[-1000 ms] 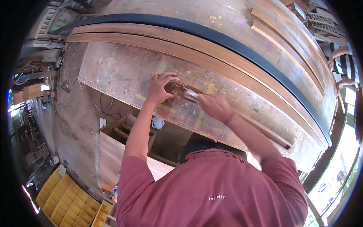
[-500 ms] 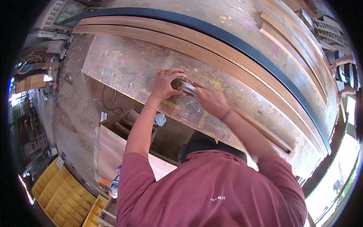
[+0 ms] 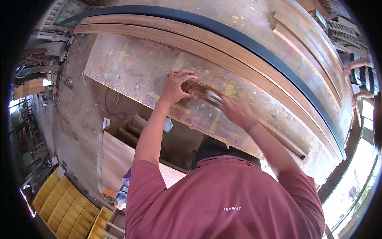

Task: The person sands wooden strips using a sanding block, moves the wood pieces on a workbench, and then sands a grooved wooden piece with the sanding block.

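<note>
A brown wooden strip [image 3: 280,138] lies slantwise on the paint-stained workbench [image 3: 131,67]. My left hand [image 3: 176,87] grips the strip's near-left end, thumb on one side and fingers on the other. Closed round a blurred, whitish tool [image 3: 214,96], my right hand [image 3: 238,113] is on the strip a little to the right of my left hand. Motion blur hides what kind of tool it is. A thin white string [image 3: 204,110] lies on the bench just below the strip.
Long wooden boards [image 3: 187,36] and a dark blue strip [image 3: 223,27] curve across the bench beyond my hands. More boards [image 3: 308,59] lie farther right, near another person's hands [image 3: 360,63]. Below the bench edge stands a wooden box [image 3: 133,149]; a yellow compartmented tray [image 3: 63,205] is at lower left.
My right hand has slid right and down along the strip with the tool, away from my left hand. My left hand keeps its hold on the strip's end.
</note>
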Tool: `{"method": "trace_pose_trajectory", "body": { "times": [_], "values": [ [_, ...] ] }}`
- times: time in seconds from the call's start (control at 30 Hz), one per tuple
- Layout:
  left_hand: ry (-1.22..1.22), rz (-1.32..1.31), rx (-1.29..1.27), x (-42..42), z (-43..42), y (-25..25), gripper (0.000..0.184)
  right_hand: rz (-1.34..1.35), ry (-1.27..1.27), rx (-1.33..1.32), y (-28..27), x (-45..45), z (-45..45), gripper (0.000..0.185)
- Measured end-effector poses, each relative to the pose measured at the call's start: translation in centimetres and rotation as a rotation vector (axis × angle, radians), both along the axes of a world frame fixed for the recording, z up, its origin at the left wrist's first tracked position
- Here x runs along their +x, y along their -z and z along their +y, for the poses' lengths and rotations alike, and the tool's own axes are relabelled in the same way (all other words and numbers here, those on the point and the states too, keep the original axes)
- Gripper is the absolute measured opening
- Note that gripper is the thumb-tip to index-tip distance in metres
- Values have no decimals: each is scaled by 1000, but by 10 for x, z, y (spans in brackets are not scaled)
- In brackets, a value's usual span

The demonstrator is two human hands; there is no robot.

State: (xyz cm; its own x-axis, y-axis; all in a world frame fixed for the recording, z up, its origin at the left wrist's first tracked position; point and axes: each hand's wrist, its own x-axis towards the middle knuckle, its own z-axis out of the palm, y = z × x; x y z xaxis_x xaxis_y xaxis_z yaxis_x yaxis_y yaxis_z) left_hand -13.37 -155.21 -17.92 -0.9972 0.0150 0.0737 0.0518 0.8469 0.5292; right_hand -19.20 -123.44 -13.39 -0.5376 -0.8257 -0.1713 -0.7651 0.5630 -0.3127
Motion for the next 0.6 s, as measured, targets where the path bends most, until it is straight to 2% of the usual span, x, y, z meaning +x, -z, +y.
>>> {"method": "trace_pose_trajectory", "body": {
  "times": [0.07, 0.1, 0.17, 0.23, 0.3, 0.4, 0.53, 0.6],
  "values": [
    [1, 18, 2, 2, 2, 3, 75, -45, 20, 92, 11, -1, -49, 29],
    [5, 21, 11, 4, 1, 4, 76, -45, 25, 93, 14, 1, -36, 29],
    [17, 35, 18, 1, -4, 6, 76, 58, -16, -157, 17, 3, 20, 23],
    [19, -1, 9, 1, -4, 9, 77, -17, -24, 101, 23, 7, 108, 26],
    [12, -3, 22, -2, -3, 8, 79, -19, 15, 117, 2, 15, 170, 25],
    [14, -25, 19, 2, 0, 3, 81, -97, -14, 189, -14, 6, 129, 21],
    [9, 20, -16, 2, 1, 4, 77, -69, -65, -54, 13, -6, -19, 21],
    [0, 9, -19, 1, 1, 1, 77, -67, -70, -48, 13, -9, -20, 21]
  ]
}}
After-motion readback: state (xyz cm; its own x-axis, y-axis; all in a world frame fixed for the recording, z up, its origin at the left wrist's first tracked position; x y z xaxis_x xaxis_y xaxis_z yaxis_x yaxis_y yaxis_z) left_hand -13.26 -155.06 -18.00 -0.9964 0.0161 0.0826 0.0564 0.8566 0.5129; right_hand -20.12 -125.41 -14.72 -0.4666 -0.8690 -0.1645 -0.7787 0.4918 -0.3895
